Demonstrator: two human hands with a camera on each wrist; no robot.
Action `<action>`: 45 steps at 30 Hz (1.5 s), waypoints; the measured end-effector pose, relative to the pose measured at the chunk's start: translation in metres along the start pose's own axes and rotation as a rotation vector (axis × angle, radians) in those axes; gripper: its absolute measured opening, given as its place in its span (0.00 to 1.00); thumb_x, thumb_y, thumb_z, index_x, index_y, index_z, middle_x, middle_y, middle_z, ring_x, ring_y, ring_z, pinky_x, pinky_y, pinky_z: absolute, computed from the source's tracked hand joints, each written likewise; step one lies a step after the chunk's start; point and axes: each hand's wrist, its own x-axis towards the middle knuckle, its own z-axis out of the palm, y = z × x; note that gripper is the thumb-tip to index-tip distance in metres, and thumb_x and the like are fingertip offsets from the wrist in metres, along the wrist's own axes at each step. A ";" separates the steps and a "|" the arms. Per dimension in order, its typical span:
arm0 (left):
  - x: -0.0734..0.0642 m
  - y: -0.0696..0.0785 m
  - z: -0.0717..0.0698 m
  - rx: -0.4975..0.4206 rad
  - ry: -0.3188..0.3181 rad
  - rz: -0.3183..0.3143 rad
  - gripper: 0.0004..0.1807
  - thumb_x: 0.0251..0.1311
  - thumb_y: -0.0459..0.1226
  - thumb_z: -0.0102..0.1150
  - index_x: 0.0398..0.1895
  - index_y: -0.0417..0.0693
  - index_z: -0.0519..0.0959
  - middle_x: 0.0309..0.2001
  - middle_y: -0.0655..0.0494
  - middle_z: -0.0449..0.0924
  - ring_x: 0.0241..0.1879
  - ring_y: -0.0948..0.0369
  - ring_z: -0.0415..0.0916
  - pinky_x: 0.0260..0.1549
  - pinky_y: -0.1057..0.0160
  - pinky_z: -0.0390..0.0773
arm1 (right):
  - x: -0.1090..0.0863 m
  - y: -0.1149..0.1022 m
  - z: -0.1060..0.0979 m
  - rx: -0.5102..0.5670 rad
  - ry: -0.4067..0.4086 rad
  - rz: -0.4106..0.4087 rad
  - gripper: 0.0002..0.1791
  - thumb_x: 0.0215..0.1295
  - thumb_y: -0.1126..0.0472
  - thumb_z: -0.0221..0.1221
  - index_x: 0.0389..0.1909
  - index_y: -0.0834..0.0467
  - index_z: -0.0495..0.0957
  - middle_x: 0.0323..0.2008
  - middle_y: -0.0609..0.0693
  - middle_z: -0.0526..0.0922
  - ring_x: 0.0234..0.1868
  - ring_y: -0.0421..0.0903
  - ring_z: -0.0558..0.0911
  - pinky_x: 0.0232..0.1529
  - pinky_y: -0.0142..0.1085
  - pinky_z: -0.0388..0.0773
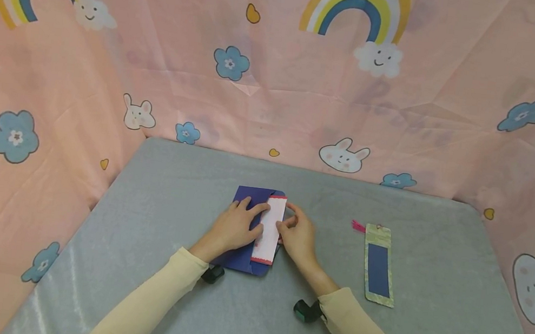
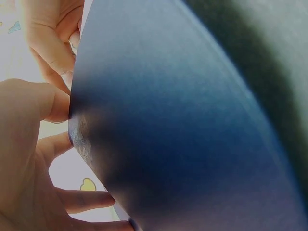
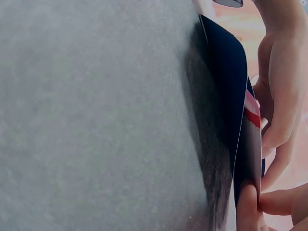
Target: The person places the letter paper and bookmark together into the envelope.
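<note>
A dark blue envelope [image 1: 238, 260] lies on the table in front of me in the head view. Along its right side is a narrow white card [image 1: 272, 227] with red ends. My left hand [image 1: 233, 227] rests on the envelope with its fingers spread, fingertips at the card's left edge. At the opposite edge, my right hand [image 1: 301, 238] pinches the card. The right wrist view shows the right thumb and a finger on either side of the card [image 3: 251, 151], beside the lifted envelope flap [image 3: 226, 67]. The envelope [image 2: 183, 120] fills much of the left wrist view.
To the right lies a green bookmark [image 1: 379, 271] with a dark blue panel and a pink tassel [image 1: 358, 226]. A grey cloth covers the table [image 1: 435, 293]. Behind it hangs a pink curtain [image 1: 273, 108] printed with rainbows, rabbits and flowers.
</note>
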 end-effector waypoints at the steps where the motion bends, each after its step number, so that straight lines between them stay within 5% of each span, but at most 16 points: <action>1: 0.000 0.000 0.000 0.002 -0.003 -0.002 0.29 0.65 0.48 0.52 0.71 0.64 0.68 0.69 0.35 0.67 0.65 0.34 0.69 0.55 0.35 0.76 | 0.000 0.000 0.000 0.002 0.000 -0.004 0.30 0.60 0.69 0.63 0.65 0.61 0.72 0.25 0.57 0.82 0.14 0.39 0.76 0.18 0.30 0.76; 45: 0.001 0.001 0.000 0.000 -0.025 -0.021 0.29 0.66 0.49 0.53 0.71 0.65 0.68 0.70 0.35 0.66 0.67 0.33 0.67 0.58 0.36 0.73 | 0.007 0.003 -0.004 0.094 -0.135 0.042 0.33 0.61 0.69 0.64 0.69 0.61 0.69 0.31 0.60 0.85 0.18 0.39 0.81 0.22 0.32 0.81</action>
